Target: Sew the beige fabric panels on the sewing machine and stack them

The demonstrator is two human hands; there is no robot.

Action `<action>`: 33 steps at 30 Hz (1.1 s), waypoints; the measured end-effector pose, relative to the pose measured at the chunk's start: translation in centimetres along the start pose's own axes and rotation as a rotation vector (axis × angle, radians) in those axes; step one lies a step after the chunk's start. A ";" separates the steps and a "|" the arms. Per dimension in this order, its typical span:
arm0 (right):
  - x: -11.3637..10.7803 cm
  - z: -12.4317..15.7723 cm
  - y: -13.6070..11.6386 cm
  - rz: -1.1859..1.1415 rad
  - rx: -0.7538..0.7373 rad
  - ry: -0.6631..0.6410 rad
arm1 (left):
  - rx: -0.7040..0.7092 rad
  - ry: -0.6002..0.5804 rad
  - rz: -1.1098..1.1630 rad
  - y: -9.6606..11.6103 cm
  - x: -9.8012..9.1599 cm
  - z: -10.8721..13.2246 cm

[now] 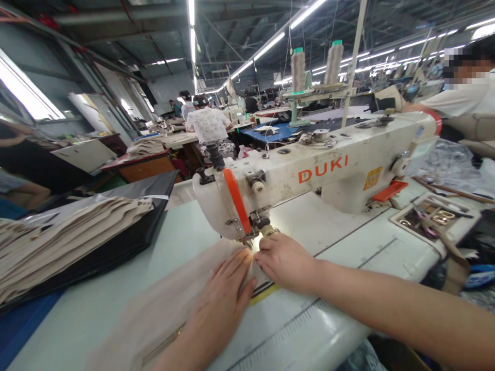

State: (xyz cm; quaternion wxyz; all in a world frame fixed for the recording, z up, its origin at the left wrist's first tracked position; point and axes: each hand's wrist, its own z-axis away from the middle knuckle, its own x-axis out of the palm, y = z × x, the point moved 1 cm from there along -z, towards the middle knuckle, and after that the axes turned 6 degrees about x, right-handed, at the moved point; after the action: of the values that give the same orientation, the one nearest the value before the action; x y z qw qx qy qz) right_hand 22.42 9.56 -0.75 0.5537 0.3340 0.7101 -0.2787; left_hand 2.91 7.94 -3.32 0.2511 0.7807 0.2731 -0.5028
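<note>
A beige fabric piece, blurred by motion, lies on the table of a white sewing machine marked DUKI, with one edge under the needle area. My left hand rests flat on this fabric, fingers stretched toward the presser foot. Just right of the needle, my right hand is closed, its curled fingers and thumb pinching the fabric's edge. The machine's lamp lights the spot between both hands. The fingertips of the right hand are partly hidden.
Stacked beige fabric pieces lie on a black sheet at left. A parts tray with metal rings stands at right. A printed ruler runs along the table front. Thread cones stand behind; co-workers sit beyond.
</note>
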 end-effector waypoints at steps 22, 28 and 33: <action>0.3 0.0 0.1 -0.011 0.023 0.038 | -0.093 -0.091 0.021 -1.4 -0.1 -1.8; -0.5 0.4 -0.2 -0.051 -0.004 0.065 | -0.107 -0.135 -0.009 -0.8 -1.0 -0.1; -0.2 0.8 -0.6 -0.148 -0.096 0.130 | -0.034 -0.134 -0.084 1.8 -3.0 5.0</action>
State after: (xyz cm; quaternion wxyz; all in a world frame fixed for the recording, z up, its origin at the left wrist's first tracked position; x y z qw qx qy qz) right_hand 22.46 8.57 -0.73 0.4997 0.2711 0.7798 -0.2622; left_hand -0.14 2.79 -2.22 0.2606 0.7289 0.2967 -0.5593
